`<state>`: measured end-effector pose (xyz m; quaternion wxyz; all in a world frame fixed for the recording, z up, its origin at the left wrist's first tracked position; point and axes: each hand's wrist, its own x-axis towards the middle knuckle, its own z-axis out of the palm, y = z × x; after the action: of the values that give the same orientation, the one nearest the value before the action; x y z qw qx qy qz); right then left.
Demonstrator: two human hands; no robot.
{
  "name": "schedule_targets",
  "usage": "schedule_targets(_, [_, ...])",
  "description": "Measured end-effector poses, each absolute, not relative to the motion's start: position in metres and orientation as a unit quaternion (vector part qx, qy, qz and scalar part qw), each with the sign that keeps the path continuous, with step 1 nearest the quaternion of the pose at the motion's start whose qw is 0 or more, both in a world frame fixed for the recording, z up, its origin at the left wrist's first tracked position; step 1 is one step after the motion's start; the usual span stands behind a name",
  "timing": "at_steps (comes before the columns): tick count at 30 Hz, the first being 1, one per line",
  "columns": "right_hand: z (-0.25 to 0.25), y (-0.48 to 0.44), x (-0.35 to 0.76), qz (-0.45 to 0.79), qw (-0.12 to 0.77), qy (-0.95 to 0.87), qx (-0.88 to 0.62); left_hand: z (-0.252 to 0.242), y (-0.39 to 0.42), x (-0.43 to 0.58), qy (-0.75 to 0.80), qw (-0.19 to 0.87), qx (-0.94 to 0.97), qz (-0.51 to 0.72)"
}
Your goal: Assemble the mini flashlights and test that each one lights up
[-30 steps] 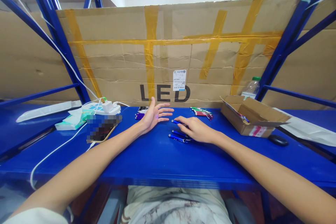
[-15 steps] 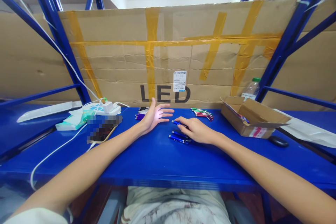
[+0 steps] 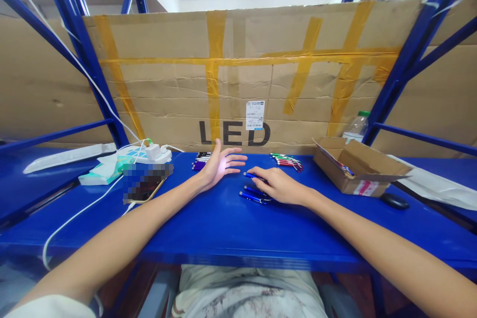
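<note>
My right hand [image 3: 278,185] is closed round a small blue flashlight [image 3: 250,175], its end pointing left. Light falls on the palm of my left hand [image 3: 219,165], which is held upright with the fingers spread and nothing in it. Below my right hand, two more blue flashlights [image 3: 252,198] lie on the blue table, partly hidden by the fingers. Behind my left hand is a group of purple, white and black ones [image 3: 200,161]. Green and red ones [image 3: 286,161] with clips lie in a row farther back, right of centre.
An open cardboard box [image 3: 346,179] stands on the right, with a black mouse [image 3: 395,200] beside it and a bottle [image 3: 357,126] behind. On the left are a phone [image 3: 147,184], a tissue pack [image 3: 102,173], a power strip [image 3: 166,154] and white cables. Taped cardboard [image 3: 167,89] stands behind.
</note>
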<state>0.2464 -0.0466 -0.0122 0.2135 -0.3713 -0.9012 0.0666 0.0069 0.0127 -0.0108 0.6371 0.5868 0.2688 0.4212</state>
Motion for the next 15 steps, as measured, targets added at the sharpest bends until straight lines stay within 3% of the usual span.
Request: schedule_targets(15, [-0.0131,-0.0445,0.2464,0.037,0.146,-0.898,-0.414,-0.0179,0.0188,0.0086,0.305,0.613,0.61,0.399])
